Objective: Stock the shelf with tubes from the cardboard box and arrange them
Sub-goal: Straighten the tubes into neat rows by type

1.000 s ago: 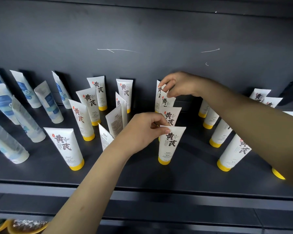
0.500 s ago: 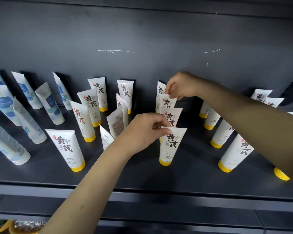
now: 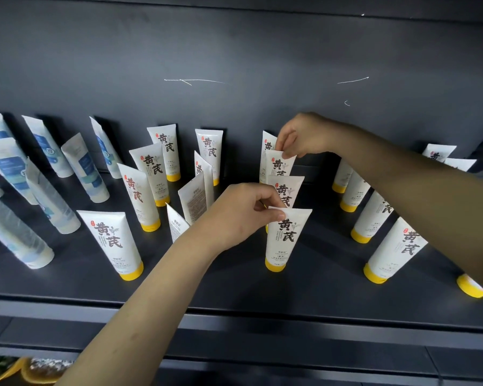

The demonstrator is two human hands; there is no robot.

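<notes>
Tubes (image 3: pixel 372 215) half behind right forearm (image 3: pixel 402 174)

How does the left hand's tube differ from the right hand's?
The left hand pinches the front tube of the row, yellow cap showing; the right hand pinches a tube farther back, its cap hidden. Both are white, same dark lettering, upright, pinched at the top.

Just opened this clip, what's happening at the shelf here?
A person is arranging white, yellow-capped tubes on a dark shelf. The left hand pinches the top of the front tube in the middle row; the right hand pinches the top of a tube further back. Both stand cap-down. Blue-labelled tubes stand at the left.
</notes>
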